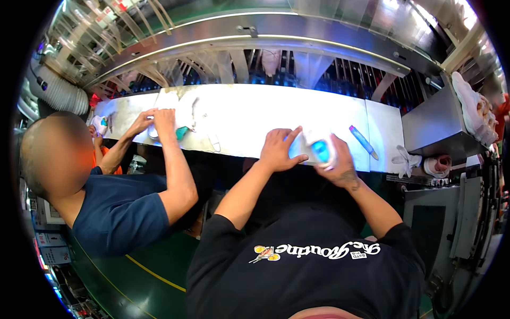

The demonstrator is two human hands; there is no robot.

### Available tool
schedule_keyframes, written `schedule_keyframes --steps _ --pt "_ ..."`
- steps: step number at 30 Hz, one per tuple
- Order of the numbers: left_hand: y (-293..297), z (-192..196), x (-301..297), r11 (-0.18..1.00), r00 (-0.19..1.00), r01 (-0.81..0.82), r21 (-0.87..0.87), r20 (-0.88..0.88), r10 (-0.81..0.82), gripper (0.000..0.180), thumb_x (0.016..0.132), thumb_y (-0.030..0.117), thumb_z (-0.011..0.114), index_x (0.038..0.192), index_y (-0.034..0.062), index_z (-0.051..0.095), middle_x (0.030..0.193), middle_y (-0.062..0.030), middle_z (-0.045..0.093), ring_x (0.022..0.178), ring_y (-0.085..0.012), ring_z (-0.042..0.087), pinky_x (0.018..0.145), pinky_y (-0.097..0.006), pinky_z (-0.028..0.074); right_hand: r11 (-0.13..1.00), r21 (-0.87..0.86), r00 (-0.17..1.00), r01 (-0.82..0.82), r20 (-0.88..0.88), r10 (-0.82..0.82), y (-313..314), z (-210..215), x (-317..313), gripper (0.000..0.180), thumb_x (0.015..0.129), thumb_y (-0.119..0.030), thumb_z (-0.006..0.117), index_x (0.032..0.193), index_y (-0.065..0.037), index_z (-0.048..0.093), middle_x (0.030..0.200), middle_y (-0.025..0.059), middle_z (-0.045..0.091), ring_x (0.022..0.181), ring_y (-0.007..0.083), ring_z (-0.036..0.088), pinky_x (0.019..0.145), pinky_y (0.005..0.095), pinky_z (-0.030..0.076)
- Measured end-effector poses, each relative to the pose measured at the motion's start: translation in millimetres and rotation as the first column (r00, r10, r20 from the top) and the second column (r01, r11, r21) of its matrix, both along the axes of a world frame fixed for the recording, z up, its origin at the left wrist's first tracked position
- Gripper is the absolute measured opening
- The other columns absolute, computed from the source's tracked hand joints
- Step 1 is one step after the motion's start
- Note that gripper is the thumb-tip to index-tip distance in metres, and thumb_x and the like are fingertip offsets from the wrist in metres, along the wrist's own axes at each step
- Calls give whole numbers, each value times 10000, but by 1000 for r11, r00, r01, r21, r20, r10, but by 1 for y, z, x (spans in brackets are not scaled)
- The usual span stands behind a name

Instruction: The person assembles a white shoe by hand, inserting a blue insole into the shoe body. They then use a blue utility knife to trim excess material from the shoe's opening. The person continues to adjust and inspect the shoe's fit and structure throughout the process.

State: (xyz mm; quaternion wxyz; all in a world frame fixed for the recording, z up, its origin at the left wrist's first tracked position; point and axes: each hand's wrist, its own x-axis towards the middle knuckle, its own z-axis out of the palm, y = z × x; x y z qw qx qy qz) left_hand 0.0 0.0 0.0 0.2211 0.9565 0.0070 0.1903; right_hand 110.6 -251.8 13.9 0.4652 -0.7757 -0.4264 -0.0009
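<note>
My right hand (338,163) is closed around a white shoe (330,139), its fingers along the right side. The bright blue inside of the shoe shows through its opening, and the shoe is slightly blurred. My left hand (280,149) is beside the shoe, thumb and fingers apart, with nothing seen in it. Both hands are over the front edge of the brightly lit white table (239,106). To the right of the shoe lies a slim blue tool (363,142) with a reddish end and a pale tip; its exact kind I cannot make out.
At left a co-worker in a dark shirt (125,207) handles a whitish thing, near a teal piece (181,132). Farther left another person's hands are at a shoe. A white glove (406,160) and a pinkish shoe (438,166) lie right, below a metal box (433,117).
</note>
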Motion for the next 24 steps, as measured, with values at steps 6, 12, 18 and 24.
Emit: schedule_keyframes --steps 6,12,18,24 --pt "-15 -8 -1 1000 998 20 -14 52 -19 691 910 631 765 1344 95 720 1323 -185 648 1277 -385 563 1148 -538 391 936 20 430 350 -892 -142 -68 32 22 575 1081 -422 637 1449 16 579 1152 157 771 856 260 759 632 343 598" --pt "-8 2 4 999 997 18 40 -78 -15 649 939 666 714 1239 93 772 1314 -180 638 1265 -374 545 1138 -536 373 755 431 669 494 -743 -13 -95 121 69 613 1116 -513 479 1423 4 595 1113 170 771 749 271 757 562 335 551" --pt "-15 -4 0 1000 1000 7 15 -19 -7 619 916 641 750 1192 88 781 1248 -186 660 1234 -383 567 1119 -554 394 500 811 929 304 -136 -345 -36 302 215 597 1125 -530 548 1369 6 644 1016 174 777 784 196 732 607 316 562" --pt "-20 -5 0 999 998 -24 -28 53 26 624 916 646 735 1143 65 758 1224 -187 653 1234 -390 575 1106 -561 414 638 387 583 666 265 -768 32 418 372 580 1008 -514 660 1281 -3 690 1078 164 713 828 251 667 698 377 528"
